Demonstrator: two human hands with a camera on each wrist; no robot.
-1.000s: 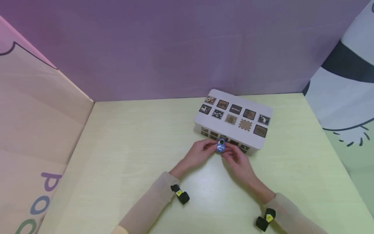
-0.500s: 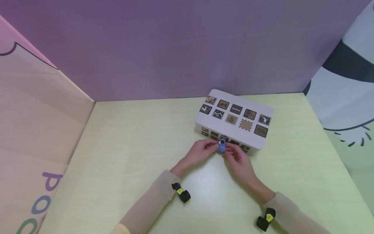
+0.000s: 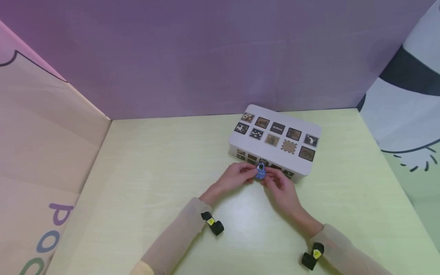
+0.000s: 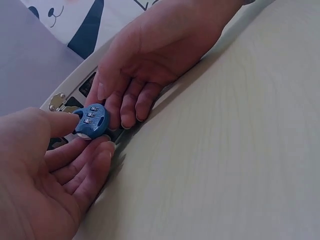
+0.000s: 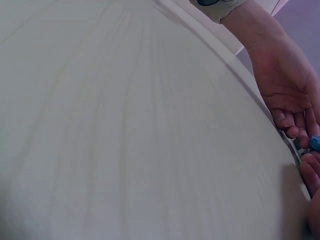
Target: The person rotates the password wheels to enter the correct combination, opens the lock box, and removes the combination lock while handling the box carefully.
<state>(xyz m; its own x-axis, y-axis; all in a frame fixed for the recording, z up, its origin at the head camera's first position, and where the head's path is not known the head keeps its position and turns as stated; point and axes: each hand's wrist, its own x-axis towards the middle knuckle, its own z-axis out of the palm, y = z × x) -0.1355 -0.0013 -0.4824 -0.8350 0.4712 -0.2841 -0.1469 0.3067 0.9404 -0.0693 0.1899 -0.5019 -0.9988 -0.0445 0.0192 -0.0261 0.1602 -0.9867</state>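
Note:
A small blue combination padlock (image 4: 92,121) with three number dials is at the front side of a white tin box (image 3: 275,149). My left hand (image 3: 233,177) pinches it from the left, thumb at the shackle and fingers beneath, as the left wrist view shows. From the other side my right hand (image 3: 283,193) holds the padlock's edge with its curled fingertips. Just behind the shackle is a metal latch (image 4: 61,104) on the box. In the right wrist view only a sliver of the padlock (image 5: 315,143) appears at the right edge, between both hands.
The box, printed with small square pictures, sits at an angle on a pale wooden table (image 3: 154,160). A purple wall (image 3: 206,57) rises behind it. Printed panels flank the table, with letters on the left panel (image 3: 38,152) and a cartoon figure on the right panel (image 3: 409,118).
The padlock has turned slightly in the fingers and shifted a touch to the right. Both hands stay almost in place, and the box has not moved.

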